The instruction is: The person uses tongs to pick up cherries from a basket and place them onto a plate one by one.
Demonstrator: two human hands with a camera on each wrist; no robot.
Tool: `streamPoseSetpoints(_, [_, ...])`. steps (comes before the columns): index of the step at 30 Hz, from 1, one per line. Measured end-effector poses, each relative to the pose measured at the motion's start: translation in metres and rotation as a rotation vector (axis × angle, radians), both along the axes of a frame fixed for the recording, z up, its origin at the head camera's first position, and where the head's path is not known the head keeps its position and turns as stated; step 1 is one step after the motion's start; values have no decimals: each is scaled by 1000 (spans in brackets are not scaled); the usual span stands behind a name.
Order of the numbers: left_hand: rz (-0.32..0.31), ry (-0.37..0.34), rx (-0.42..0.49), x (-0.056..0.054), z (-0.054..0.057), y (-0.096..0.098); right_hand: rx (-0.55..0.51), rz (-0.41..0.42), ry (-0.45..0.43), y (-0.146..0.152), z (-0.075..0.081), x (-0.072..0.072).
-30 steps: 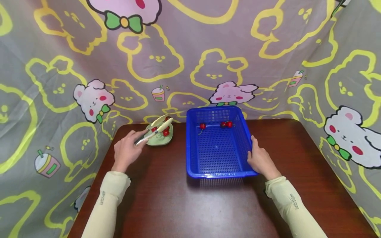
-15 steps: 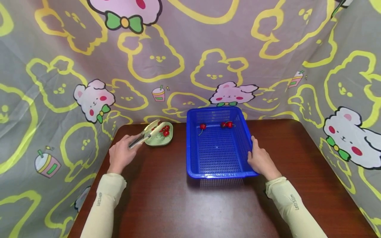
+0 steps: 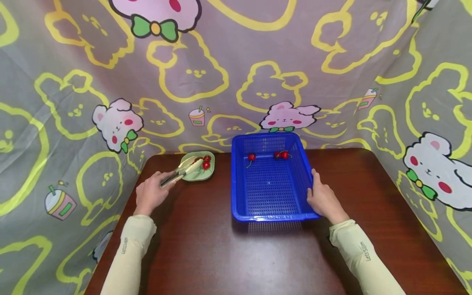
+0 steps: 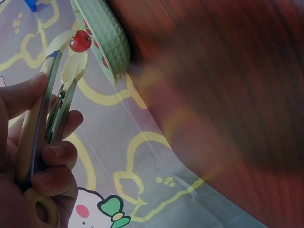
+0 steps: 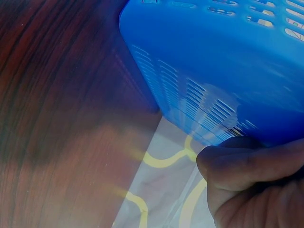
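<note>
My left hand [image 3: 152, 194] holds a pair of kitchen tongs [image 3: 180, 171] with pale scalloped tips. The tips are apart and reach over a small pale green dish [image 3: 197, 177] at the back left. Several red cherries [image 3: 206, 165] are in that dish. In the left wrist view, one cherry [image 4: 80, 42] is right by the tong tips; whether they touch it, I cannot tell. A blue plastic basket [image 3: 276, 217] stands in the middle with 3 cherries towards its far end, one of them a stemmed cherry [image 3: 251, 157]. My right hand [image 3: 326, 200] grips the basket's right side near the front corner.
Everything rests on a dark brown wooden table [image 3: 206, 250]. A grey cloth [image 3: 206, 73] with yellow cartoon outlines hangs behind the table and at both sides. Between dish and basket lies a narrow strip of tabletop.
The left hand and tongs drew back to the left, then the tips came lower over the dish. The right hand and the basket have stayed where they were.
</note>
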State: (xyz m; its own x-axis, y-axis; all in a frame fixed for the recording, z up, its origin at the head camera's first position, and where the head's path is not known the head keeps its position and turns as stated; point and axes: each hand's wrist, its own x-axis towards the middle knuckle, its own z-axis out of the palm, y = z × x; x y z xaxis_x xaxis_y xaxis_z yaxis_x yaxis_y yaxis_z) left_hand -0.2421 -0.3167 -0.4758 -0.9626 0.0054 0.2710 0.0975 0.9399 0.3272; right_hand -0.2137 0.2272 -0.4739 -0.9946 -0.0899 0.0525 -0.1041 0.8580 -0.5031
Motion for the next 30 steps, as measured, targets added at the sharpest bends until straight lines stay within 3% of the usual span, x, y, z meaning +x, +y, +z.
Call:
streamPoseSetpoints(11, [15,-69,-7,-3,-6,-1,-1,8,10,1,3,-1])
streamPoseSetpoints(30, [14,-74,-13,-4,-9,0,9,-3,18,1,0,0])
